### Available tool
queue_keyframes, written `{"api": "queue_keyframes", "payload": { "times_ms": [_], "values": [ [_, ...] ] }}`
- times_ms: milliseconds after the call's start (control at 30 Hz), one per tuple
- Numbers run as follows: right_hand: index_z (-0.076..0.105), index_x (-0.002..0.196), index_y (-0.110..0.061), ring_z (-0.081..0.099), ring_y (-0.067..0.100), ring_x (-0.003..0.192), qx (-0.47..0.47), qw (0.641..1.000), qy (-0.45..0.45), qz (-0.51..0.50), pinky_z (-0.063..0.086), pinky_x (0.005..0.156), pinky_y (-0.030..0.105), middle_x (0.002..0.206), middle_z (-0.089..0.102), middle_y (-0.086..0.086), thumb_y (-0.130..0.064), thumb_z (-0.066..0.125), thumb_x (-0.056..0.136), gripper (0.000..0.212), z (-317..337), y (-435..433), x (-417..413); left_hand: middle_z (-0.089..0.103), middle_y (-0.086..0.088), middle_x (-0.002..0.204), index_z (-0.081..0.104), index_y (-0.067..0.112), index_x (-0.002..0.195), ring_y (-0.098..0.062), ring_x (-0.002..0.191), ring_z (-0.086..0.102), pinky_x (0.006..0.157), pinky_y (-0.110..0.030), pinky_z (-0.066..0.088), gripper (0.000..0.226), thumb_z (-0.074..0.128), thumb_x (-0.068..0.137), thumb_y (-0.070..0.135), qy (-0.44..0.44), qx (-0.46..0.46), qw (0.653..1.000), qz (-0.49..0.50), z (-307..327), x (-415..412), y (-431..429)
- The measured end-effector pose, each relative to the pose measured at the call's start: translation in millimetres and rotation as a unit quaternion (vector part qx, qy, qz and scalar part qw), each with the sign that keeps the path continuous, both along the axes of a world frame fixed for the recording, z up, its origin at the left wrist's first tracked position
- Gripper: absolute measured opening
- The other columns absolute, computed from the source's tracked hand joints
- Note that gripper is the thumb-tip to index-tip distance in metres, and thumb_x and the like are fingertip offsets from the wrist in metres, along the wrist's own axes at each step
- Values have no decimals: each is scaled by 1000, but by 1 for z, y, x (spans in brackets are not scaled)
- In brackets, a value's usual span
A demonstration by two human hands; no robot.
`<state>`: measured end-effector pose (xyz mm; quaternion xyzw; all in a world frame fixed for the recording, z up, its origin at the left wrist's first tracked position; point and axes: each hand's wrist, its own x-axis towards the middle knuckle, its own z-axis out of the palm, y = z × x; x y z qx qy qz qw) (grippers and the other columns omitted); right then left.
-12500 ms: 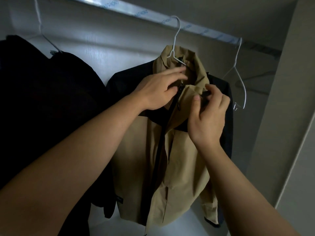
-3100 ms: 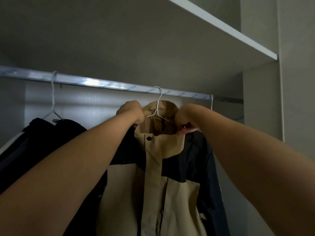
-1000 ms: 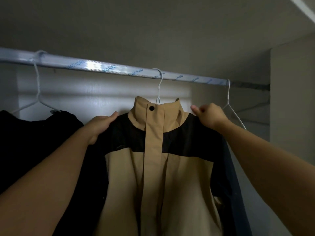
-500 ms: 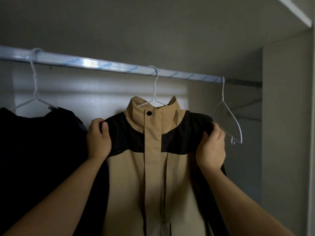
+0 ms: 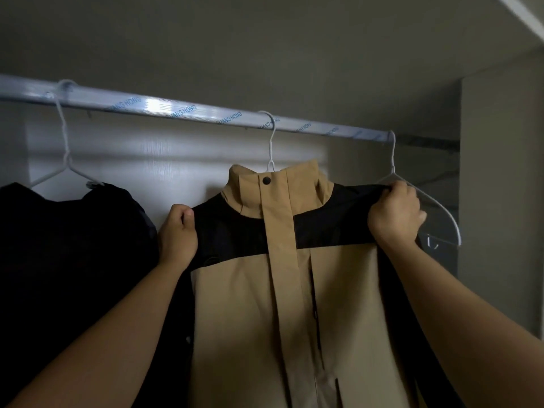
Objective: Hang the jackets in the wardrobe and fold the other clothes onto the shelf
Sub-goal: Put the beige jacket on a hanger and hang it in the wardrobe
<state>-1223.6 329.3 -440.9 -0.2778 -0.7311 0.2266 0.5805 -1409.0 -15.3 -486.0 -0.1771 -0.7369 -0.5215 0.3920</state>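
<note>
Head view: the tan and black jacket [image 5: 288, 290] hangs in the middle of the wardrobe [image 5: 500, 201], on a white wire hanger [image 5: 272, 142] hooked over the rail [image 5: 176, 108]. Its front is closed up to the collar, which stands upright with one snap showing.

The left hand [image 5: 178, 234] has its fingers curled round the jacket's left shoulder edge. The right hand [image 5: 394, 213] grips the black fabric of the right shoulder and draws it outward to the right. This looks like a final squaring of the shoulders on the hanger rather than the hanging itself.

To the left, touching or nearly touching the tan one, a dark jacket [image 5: 73, 260] hangs from its own hanger [image 5: 63, 148] on the same rail. To the right, an empty hanger [image 5: 435, 207] sits just behind the right hand; whether the hand touches it I cannot tell.

So two jackets appear hung, and this one needs only to be let go once it sits straight. The empty hanger suggests room for another, though no further jacket is in view. Only the underside and front edge of the shelf [image 5: 521, 13] above show, so nothing can be said of what lies on it. No clothes for folding are visible, and that part is likely still to come.
</note>
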Motion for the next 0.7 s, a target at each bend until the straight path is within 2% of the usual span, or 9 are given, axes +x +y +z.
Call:
{"api": "queue_keyframes", "payload": {
  "times_ms": [133, 233, 300, 367, 433, 467, 567, 633, 700],
  "values": [
    [57, 113, -18, 57, 30, 110, 36, 992, 10, 117, 48, 98, 47, 120, 58, 8, -4, 44, 96, 25, 10, 7, 5, 55, -6, 90, 53, 12, 103, -29, 87, 56, 82, -45, 49, 22, 36, 107, 26, 2, 1, 1000, -4, 2, 1, -1],
    [60, 102, -22, 55, 17, 104, 77, 986, 67, 128, 47, 91, 33, 110, 55, -3, -1, 48, 96, 25, 12, 10, 12, 59, -8, 97, 56, 11, 109, -29, 92, 57, 86, -45, 49, 24, 37, 108, 25, 2, -13, 1000, -11, 4, 0, -4],
    [63, 101, -20, 59, 19, 105, 29, 986, 76, 143, 48, 92, 33, 109, 60, -3, 2, 50, 91, 27, 10, 12, 12, 61, -9, 99, 58, 10, 111, -30, 94, 57, 88, -45, 49, 25, 37, 108, 24, -3, -16, 1000, -15, 5, 0, -5],
    [65, 107, -17, 63, 25, 101, -66, 984, -2, 166, 54, 95, 43, 107, 67, 5, -1, 51, 87, 29, 10, 12, 11, 61, -10, 98, 58, 10, 110, -31, 93, 57, 87, -44, 49, 25, 37, 108, 25, -6, -9, 1000, -17, 4, -1, -6],
    [62, 106, -14, 61, 33, 92, -92, 979, -151, 101, 53, 94, 51, 99, 63, 11, -13, 53, 88, 20, 14, 4, 15, 60, -10, 96, 57, 11, 109, -30, 91, 57, 84, -43, 49, 26, 37, 108, 26, -5, -3, 1000, -14, 5, 0, -5],
    [60, 106, -14, 59, 36, 93, -82, 979, -178, 55, 50, 95, 52, 100, 60, 12, -18, 53, 88, 20, 16, -1, 16, 59, -9, 95, 57, 11, 108, -30, 90, 57, 83, -42, 48, 25, 37, 108, 26, -2, 0, 1000, -11, 6, 1, -5],
    [62, 120, -17, 59, 39, 107, -55, 992, -87, 76, 50, 96, 49, 121, 60, 15, -12, 49, 88, 35, 16, -14, 15, 57, -8, 92, 56, 10, 105, -28, 88, 56, 79, -38, 45, 24, 37, 108, 24, 3, 4, 1000, -6, 6, 3, -7],
    [64, 120, -15, 60, 35, 109, -29, 992, -33, 119, 51, 94, 44, 124, 63, 14, -5, 46, 91, 35, 10, -18, 12, 56, -7, 89, 56, 9, 104, -28, 86, 56, 78, -38, 45, 24, 37, 108, 24, 3, 9, 1000, -4, 6, 3, -8],
    [64, 119, -14, 60, 31, 108, 35, 992, 7, 117, 50, 94, 44, 122, 64, 11, -11, 43, 98, 30, 1, -25, 10, 55, -6, 86, 56, 10, 102, -28, 83, 55, 76, -38, 45, 24, 38, 107, 24, 0, 13, 1000, -9, 6, 3, -8]
  ]
}}
